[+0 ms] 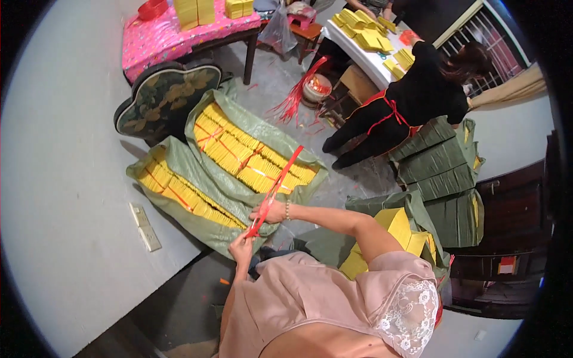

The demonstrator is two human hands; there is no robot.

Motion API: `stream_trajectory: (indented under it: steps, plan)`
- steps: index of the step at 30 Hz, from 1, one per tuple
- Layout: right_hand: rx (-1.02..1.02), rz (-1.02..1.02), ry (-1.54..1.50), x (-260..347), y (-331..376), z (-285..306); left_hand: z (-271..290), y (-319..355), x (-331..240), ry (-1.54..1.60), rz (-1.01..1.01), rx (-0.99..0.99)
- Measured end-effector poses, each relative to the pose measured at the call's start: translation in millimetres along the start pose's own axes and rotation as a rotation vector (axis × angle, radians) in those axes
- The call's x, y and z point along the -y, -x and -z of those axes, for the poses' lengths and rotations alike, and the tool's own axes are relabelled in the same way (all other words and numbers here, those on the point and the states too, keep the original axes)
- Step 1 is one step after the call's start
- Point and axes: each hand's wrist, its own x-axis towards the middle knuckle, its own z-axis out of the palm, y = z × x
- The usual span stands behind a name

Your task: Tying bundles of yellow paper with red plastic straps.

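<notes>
A bundle of red plastic strapping strips (290, 161) runs up and to the right from between my hands. My left hand (241, 247) is closed on the lower end of the strips. Just above it, my right hand (273, 212), with a beaded bracelet at the wrist, is closed around the same strips. Beneath and beyond my hands lie two open green woven sacks (218, 174). Packed rows of yellow paper bundles (239, 149) fill the farther sack, bound with red strips. More yellow bundles (179, 190) lie in the nearer sack by the wall.
A padded stool (170, 98) stands behind the sacks, before a pink-covered table (179, 45). More red strips (295, 98) hang from a bucket (316, 89). A person in black (412, 89) leans over a white table (349, 45). Filled green sacks (439, 158) are stacked on the right.
</notes>
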Motion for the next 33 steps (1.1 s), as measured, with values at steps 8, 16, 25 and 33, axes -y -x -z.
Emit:
stream_trajectory:
  steps: [8,16,25,33]
  plan:
    - [-0.134,0.096,-0.091,-44,10,-2,20,8,-21,-0.410,-0.105,0.091]
    - [0.018,-0.526,-0.674,-38,-5,9,-3,-30,-18,0.314,0.121,0.002]
    - [-0.238,-0.838,-1.522,10,-35,-12,-13,-20,-34,0.934,0.295,-0.149]
    - [-0.689,-0.823,-0.559,25,-56,-43,-23,-8,-26,0.724,0.311,0.000]
